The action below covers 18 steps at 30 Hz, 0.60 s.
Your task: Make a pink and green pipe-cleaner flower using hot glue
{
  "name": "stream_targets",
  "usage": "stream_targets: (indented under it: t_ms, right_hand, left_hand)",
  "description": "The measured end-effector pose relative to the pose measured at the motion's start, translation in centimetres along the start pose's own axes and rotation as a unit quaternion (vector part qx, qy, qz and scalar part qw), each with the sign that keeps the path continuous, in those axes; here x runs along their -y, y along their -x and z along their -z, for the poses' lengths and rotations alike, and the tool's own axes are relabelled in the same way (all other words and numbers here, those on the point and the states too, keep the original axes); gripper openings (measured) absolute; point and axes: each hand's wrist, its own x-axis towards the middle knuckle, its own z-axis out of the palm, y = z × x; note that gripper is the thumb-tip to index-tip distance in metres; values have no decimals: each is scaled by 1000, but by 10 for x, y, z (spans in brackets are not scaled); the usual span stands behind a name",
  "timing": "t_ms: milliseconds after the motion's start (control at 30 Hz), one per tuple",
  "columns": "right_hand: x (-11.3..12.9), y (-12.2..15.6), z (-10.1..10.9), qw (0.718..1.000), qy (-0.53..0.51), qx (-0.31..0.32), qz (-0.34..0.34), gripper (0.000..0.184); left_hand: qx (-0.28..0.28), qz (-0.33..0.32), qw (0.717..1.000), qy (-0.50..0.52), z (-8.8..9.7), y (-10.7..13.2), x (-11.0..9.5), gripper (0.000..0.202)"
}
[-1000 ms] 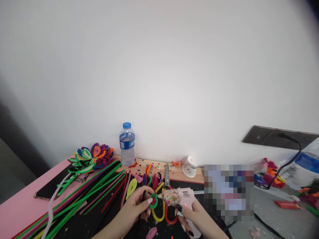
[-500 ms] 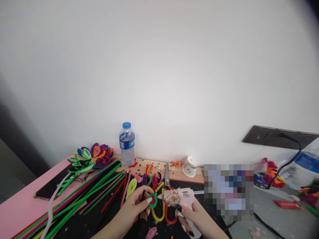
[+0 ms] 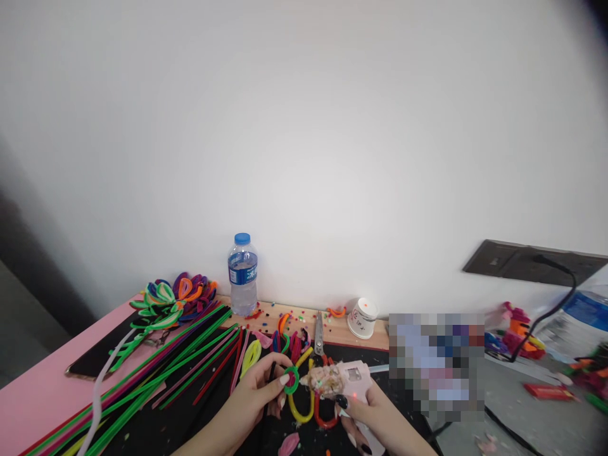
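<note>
A small round pipe-cleaner piece [image 3: 291,380], green around a magenta centre, is pinched between the thumb and fingers of my left hand [image 3: 266,389]. My right hand [image 3: 363,411] is wrapped around a pale pink hot glue gun [image 3: 357,379] with a lit red light and a clear glue stick at its back. Its glue-crusted front points left, a short gap from the round piece. Below and behind lie scissors [image 3: 318,334], blades toward the wall, one handle loop yellow and one red. The glue gun hides part of them.
Pipe cleaners [image 3: 161,373] and a looped pipe-cleaner bunch [image 3: 175,301] lie left, by a phone [image 3: 102,354]. A water bottle [image 3: 242,278] and an upturned paper cup [image 3: 363,318] stand along the wall. Right are a blurred-out patch [image 3: 436,364] and a black cable [image 3: 513,430].
The glue gun has tilted slightly, its front dropping a little lower beside the round piece. My left hand keeps its pinch and has barely moved.
</note>
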Motion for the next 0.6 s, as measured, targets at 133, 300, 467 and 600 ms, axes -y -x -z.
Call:
stream_targets:
  t_ms: [133,300,467,600]
  right_hand:
    - [3,1,-1,1000,5,13,-1,51]
    - [3,0,-2,1000,2,12,4,57]
    - [1,0,-1,1000,-10,-14,19,55]
    - [0,-1,-1,1000,-16,-10,20,56]
  left_hand:
    - [-5,-4,1000,5,0,1,1,26]
    - [-5,3,1000,5,0,2,0,25]
    - [5,-10,1000,-2,0,2,0,25]
    - [7,-11,1000,-4,0,1,2,26]
